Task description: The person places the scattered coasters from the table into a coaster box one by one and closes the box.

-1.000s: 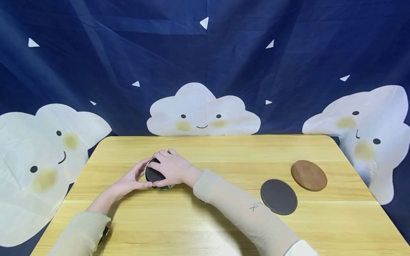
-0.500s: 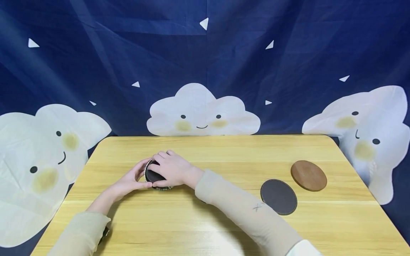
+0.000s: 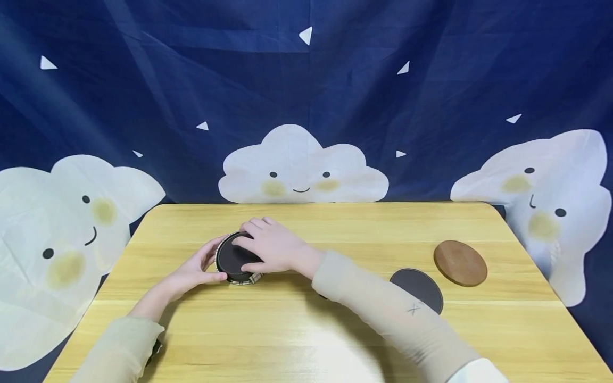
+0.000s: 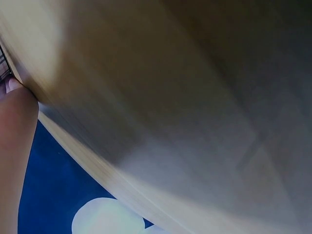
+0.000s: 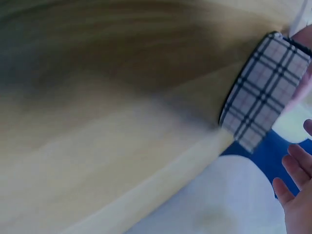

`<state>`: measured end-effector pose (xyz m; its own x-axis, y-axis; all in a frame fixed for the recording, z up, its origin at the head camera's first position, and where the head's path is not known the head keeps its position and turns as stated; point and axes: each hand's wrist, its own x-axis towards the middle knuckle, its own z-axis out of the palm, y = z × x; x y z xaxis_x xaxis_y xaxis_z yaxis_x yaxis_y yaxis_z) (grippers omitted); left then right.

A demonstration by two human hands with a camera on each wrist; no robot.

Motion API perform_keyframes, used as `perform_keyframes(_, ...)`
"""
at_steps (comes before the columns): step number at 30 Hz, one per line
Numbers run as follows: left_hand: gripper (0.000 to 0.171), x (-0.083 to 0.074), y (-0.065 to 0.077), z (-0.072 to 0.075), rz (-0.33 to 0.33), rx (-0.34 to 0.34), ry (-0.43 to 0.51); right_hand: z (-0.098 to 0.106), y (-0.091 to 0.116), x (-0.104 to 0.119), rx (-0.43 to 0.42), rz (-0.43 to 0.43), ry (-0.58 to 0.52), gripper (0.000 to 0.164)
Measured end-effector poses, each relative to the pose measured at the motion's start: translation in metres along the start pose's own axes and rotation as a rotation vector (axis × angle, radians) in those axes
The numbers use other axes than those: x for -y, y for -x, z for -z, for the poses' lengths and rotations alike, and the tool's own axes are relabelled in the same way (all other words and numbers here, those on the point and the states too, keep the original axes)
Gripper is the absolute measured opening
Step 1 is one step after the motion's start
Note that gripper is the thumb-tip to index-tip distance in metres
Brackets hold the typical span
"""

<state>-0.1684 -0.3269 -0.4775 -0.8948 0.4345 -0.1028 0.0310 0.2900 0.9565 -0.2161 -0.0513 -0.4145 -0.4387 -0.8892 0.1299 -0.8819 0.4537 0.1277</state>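
Note:
A round coaster holder with a plaid side (image 3: 254, 279) stands on the table's left half, a dark round coaster (image 3: 233, 259) showing in its top. My left hand (image 3: 192, 271) grips the holder from the left, thumb at the front and fingers round the back. Over the holder's right side is my right hand (image 3: 278, 247), with its fingers spread and loosely bent. In the right wrist view the plaid holder (image 5: 265, 90) shows side-on, and the right hand's fingertips (image 5: 295, 170) are apart from it. The left wrist view catches only a sliver of the holder (image 4: 4, 67).
Two more round coasters lie flat on the right of the wooden table (image 3: 297, 340): a dark one (image 3: 417, 284), partly hidden by the right sleeve, and a brown one (image 3: 461, 263). A dark blue cloth (image 3: 306, 85) with printed clouds hangs behind the table.
My right hand has shifted rightward off the dark coaster, uncovering more of it. The right sleeve now overlaps the dark coaster at right. My left hand has kept its grip on the holder.

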Motion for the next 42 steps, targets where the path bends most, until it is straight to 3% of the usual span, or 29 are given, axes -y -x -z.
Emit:
perform_keyframes(11, 0.096, 0.000, 0.000, 0.000, -0.002, -0.005, -0.016, 0.019, 0.038, -0.031, -0.016, -0.058, -0.101, 0.063)
perform_keyframes(28, 0.095, 0.000, 0.000, -0.001, -0.020, -0.008, -0.011, 0.037, 0.120, -0.061, -0.044, -0.105, -0.035, 0.063)
perform_keyframes(42, 0.095, 0.000, 0.001, -0.002, -0.010, -0.015, -0.005, 0.042, 0.187, -0.069, -0.080, -0.150, -0.028, 0.060)
